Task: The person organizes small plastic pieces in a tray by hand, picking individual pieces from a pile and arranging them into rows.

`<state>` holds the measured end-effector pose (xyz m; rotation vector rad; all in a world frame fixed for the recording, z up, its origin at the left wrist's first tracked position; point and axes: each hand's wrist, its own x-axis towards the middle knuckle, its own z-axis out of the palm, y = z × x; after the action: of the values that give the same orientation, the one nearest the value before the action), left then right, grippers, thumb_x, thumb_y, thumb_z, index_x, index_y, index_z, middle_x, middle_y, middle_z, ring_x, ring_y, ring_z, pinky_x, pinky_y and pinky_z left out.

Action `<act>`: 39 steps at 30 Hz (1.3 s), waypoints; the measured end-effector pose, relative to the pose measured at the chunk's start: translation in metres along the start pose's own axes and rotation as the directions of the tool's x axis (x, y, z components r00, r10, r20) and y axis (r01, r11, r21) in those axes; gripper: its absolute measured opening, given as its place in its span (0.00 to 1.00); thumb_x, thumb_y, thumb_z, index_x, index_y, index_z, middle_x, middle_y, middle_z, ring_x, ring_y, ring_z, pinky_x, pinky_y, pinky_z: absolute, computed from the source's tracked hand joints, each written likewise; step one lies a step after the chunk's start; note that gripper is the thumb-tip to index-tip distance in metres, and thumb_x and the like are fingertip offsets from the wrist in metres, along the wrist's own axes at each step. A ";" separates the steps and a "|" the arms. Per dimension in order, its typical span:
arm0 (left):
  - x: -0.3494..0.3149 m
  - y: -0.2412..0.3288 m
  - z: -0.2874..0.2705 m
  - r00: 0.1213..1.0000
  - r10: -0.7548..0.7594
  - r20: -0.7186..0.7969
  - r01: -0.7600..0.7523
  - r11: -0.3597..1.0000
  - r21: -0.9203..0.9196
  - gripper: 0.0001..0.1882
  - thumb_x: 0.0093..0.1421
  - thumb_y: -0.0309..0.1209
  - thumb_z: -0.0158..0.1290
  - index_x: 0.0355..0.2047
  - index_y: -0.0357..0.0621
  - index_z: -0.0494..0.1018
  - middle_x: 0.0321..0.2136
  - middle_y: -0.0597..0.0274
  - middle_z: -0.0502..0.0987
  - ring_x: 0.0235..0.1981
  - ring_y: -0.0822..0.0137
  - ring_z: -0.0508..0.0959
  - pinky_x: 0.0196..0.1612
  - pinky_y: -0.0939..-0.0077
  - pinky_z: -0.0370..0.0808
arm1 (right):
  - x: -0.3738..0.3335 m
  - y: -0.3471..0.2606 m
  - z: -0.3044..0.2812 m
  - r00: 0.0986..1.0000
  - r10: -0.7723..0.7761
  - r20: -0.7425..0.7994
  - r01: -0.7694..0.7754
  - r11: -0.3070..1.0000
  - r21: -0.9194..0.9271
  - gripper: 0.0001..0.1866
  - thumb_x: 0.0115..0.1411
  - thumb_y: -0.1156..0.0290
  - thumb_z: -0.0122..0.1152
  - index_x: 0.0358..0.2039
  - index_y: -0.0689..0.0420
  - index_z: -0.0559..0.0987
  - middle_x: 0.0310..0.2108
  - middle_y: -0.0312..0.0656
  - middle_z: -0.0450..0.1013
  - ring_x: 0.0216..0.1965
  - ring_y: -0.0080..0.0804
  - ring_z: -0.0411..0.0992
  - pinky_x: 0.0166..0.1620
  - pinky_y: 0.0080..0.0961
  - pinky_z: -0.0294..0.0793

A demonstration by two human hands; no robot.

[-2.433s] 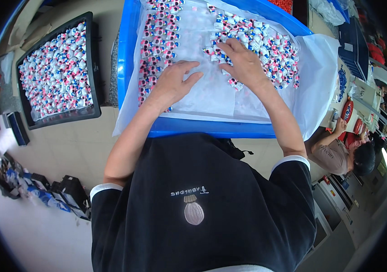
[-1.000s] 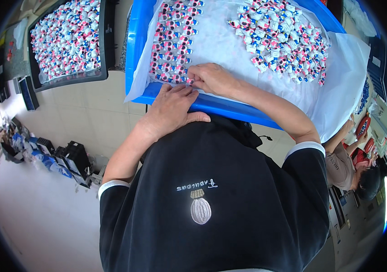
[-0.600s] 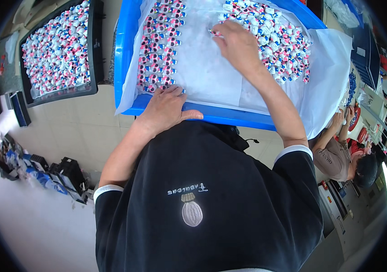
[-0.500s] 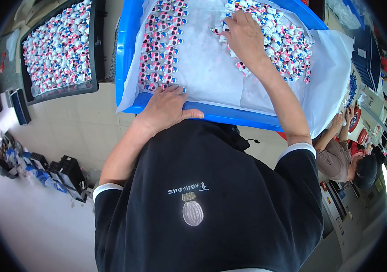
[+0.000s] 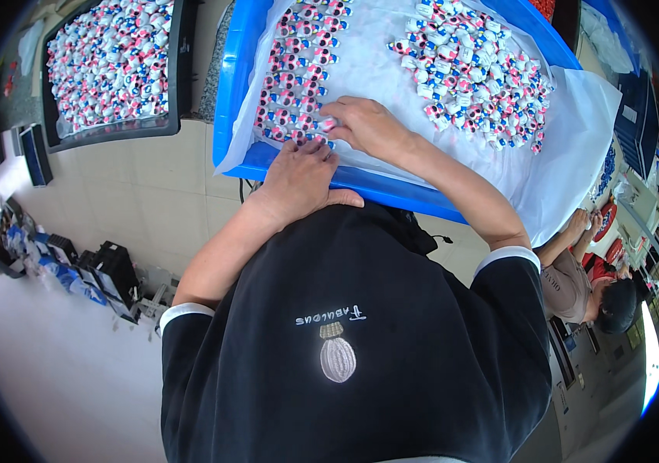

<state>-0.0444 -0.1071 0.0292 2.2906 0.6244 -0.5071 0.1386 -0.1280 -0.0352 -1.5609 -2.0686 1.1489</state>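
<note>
Small white, pink and blue figurines with dark round spots stand in neat rows (image 5: 292,73) along the left side of a blue tray (image 5: 230,85). The tray is lined with a thin white sheet (image 5: 376,58). A loose heap of the same figurines (image 5: 476,73) lies on the tray's right side. My right hand (image 5: 372,127) pinches one small figurine (image 5: 328,125) at the near end of the rows. Next to it, my left hand (image 5: 300,176) rests over the tray's near edge, fingertips against the nearest figurines and thumb stretched to the right.
A black crate (image 5: 181,69) full of similar figurines stands at the far left. Another person (image 5: 576,285) works at the right beside a red round container (image 5: 609,228). Dark boxes (image 5: 117,270) sit at the lower left.
My right hand has come from the heap leftward and nearer, to the near end of the rows, with a figurine in its fingers. My left hand stays by the near edge.
</note>
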 end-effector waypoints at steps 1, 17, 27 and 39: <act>-0.001 0.001 0.000 1.000 -0.007 -0.004 0.007 1.000 0.004 0.45 0.52 0.67 0.44 0.47 0.32 0.72 0.49 0.43 0.73 0.57 0.50 0.69 0.60 0.55 0.60 | 0.000 -0.001 0.003 1.000 0.025 -0.017 -0.024 1.000 0.017 0.15 0.53 0.70 0.63 0.41 0.58 0.77 0.33 0.47 0.73 0.36 0.46 0.74 0.41 0.38 0.73; 0.000 0.000 0.002 0.999 -0.006 -0.040 0.008 1.000 0.030 0.46 0.51 0.67 0.45 0.49 0.33 0.71 0.51 0.43 0.72 0.57 0.48 0.68 0.61 0.50 0.59 | -0.003 -0.008 -0.009 0.995 0.073 -0.075 -0.086 0.976 -0.201 0.11 0.53 0.70 0.62 0.37 0.57 0.79 0.31 0.43 0.73 0.36 0.42 0.74 0.38 0.36 0.74; -0.003 0.001 0.003 0.990 -0.024 -0.136 0.024 1.000 -0.002 0.45 0.50 0.66 0.47 0.48 0.32 0.72 0.50 0.43 0.73 0.57 0.48 0.68 0.61 0.49 0.59 | 0.013 0.050 -0.067 0.907 -0.009 -0.422 -0.324 0.626 -0.709 0.08 0.50 0.71 0.61 0.32 0.59 0.77 0.30 0.45 0.71 0.38 0.41 0.72 0.39 0.36 0.70; -0.003 0.001 0.006 0.983 -0.009 -0.184 0.009 1.000 -0.001 0.44 0.50 0.66 0.47 0.48 0.34 0.73 0.48 0.44 0.74 0.55 0.49 0.70 0.59 0.51 0.62 | 0.009 0.005 -0.011 0.986 -0.141 -0.087 0.114 0.957 -0.265 0.15 0.50 0.82 0.57 0.40 0.57 0.78 0.36 0.43 0.71 0.41 0.40 0.71 0.46 0.34 0.72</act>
<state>-0.0470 -0.1124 0.0272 2.3525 0.7245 -0.3014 0.1460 -0.1148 -0.0334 -1.5341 -2.2838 0.7580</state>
